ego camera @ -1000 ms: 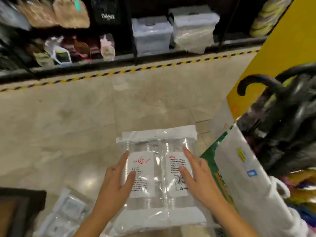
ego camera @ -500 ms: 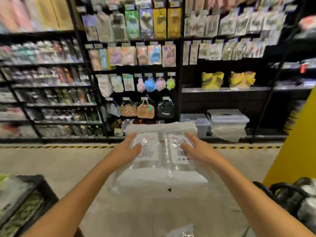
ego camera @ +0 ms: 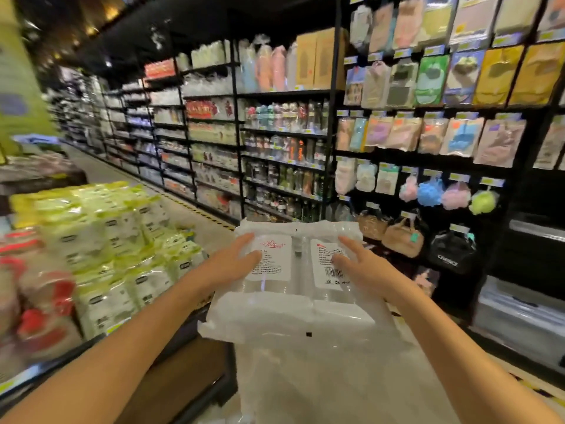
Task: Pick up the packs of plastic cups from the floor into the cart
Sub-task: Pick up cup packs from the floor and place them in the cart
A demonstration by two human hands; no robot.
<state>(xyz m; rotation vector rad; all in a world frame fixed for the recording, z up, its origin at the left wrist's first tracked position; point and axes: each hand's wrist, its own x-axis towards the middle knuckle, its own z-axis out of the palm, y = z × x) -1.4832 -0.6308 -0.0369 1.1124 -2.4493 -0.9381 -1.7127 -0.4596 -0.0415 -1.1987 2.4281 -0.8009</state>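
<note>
Two bare forearms reach forward from the bottom corners, converging ahead of the body. The left hand [ego camera: 232, 264] and right hand [ego camera: 360, 269] are level, palms facing inward and down, fingers spread, each pressed against a side of one pack of plastic cups [ego camera: 293, 289].

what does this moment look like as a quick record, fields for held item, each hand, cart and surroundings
held item: pack of plastic cups, clear wrap, two white labels, lifted off the floor
left hand: flat on the pack's left side
right hand: flat on the pack's right side
cart: dark, lower left, pack not in it yet
cart load: green-wrapped packs stacked at left
surroundings: store shelves ahead
</note>
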